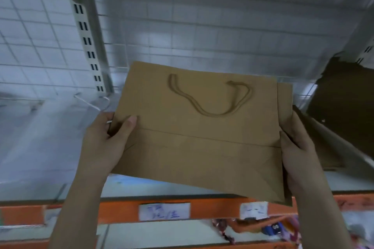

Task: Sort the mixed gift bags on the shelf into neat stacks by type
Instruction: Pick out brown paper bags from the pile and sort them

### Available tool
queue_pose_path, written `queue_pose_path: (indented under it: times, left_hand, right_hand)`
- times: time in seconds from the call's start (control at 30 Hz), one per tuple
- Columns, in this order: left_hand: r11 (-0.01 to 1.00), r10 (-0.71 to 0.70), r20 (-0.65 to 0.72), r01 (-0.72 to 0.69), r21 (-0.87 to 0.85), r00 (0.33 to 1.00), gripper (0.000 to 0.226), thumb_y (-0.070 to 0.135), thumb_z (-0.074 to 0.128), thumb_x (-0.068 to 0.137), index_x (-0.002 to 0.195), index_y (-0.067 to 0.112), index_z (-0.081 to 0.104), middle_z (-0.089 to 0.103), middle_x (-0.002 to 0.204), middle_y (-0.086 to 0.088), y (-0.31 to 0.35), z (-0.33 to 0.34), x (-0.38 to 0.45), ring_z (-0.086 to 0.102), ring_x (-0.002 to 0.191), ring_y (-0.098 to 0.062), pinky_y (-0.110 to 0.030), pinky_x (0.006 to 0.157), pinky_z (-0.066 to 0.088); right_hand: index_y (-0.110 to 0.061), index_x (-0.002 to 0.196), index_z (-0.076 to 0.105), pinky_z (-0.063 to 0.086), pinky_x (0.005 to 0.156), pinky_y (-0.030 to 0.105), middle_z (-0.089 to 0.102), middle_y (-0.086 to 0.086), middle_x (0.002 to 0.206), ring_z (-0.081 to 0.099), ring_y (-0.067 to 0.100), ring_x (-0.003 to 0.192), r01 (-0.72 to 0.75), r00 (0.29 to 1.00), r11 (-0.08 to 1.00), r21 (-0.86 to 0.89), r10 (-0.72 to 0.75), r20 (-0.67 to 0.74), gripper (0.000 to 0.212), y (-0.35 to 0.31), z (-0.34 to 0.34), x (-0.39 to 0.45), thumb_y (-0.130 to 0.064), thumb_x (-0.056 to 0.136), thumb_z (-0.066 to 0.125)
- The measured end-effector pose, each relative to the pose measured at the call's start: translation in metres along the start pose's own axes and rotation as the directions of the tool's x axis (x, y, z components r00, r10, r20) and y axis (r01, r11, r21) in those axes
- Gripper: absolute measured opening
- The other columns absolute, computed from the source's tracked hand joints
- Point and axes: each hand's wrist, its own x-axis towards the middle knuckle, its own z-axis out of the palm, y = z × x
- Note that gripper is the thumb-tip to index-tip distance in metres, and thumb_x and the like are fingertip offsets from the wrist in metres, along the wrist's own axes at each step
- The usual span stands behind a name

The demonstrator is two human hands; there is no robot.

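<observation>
Both hands clamped on flat brown bags (202,137) over shelf (40,147), left hand (105,143) and right hand (299,151) at opposite edges; loose under-bag could slide out crooked.

**A shop stockroom or retail shelving bay**

The setting is metal store racking: a slotted upright post (89,46) stands against a wire-grid back panel (202,26), and the shelf (40,137) has an orange front rail (121,210) carrying handwritten paper labels (164,211). Flat kraft paper bags (198,133) and darker ones (344,107) lie stocked there, with colourful packaged goods (279,228) on the level below.
</observation>
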Motion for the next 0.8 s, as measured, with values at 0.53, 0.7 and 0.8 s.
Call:
queue_pose_path:
  times: [0.53, 0.7, 0.8]
  left_hand:
    - [0.999, 0.023, -0.025, -0.022, 0.037, 0.999, 0.014, 0.031, 0.062, 0.086, 0.095, 0.021, 0.058, 0.063, 0.078, 0.012, 0.056, 0.208, -0.068, 0.058, 0.076, -0.001, -0.023, 0.067, 0.044]
    - [0.999, -0.006, -0.082, 0.009, 0.036, 0.997, 0.019, 0.031, 0.064, 0.085, 0.097, 0.022, 0.052, 0.058, 0.075, 0.014, 0.062, 0.222, -0.065, 0.054, 0.072, 0.001, -0.024, 0.064, 0.044]
    - [0.994, -0.022, -0.069, 0.029, 0.107, 0.997, 0.018, 0.03, 0.063, 0.086, 0.096, 0.022, 0.051, 0.057, 0.073, 0.013, 0.062, 0.228, -0.062, 0.053, 0.068, 0.001, -0.015, 0.059, 0.042]
  right_hand:
    - [-0.02, 0.135, 0.045, 0.036, 0.09, 0.027, 0.052, -0.006, 0.121, 0.047, 0.011, 0.106, -0.215, 0.975, 0.941, -0.26, 0.223, 0.002, 0.039, 0.042, -0.184, 0.147, -0.016, 0.096, 0.049]
    - [-0.011, 0.125, 0.055, 0.042, 0.097, 0.041, 0.062, 0.008, 0.113, 0.055, 0.025, 0.103, -0.247, 0.968, 0.854, -0.458, 0.243, -0.07, 0.037, 0.071, -0.187, 0.171, -0.023, 0.09, 0.057]
    - [-0.008, 0.113, 0.059, 0.043, 0.085, 0.037, 0.063, 0.014, 0.104, 0.057, 0.031, 0.1, -0.17, 0.984, 0.795, -0.582, 0.172, -0.052, 0.026, 0.072, -0.183, 0.179, -0.02, 0.09, 0.055]
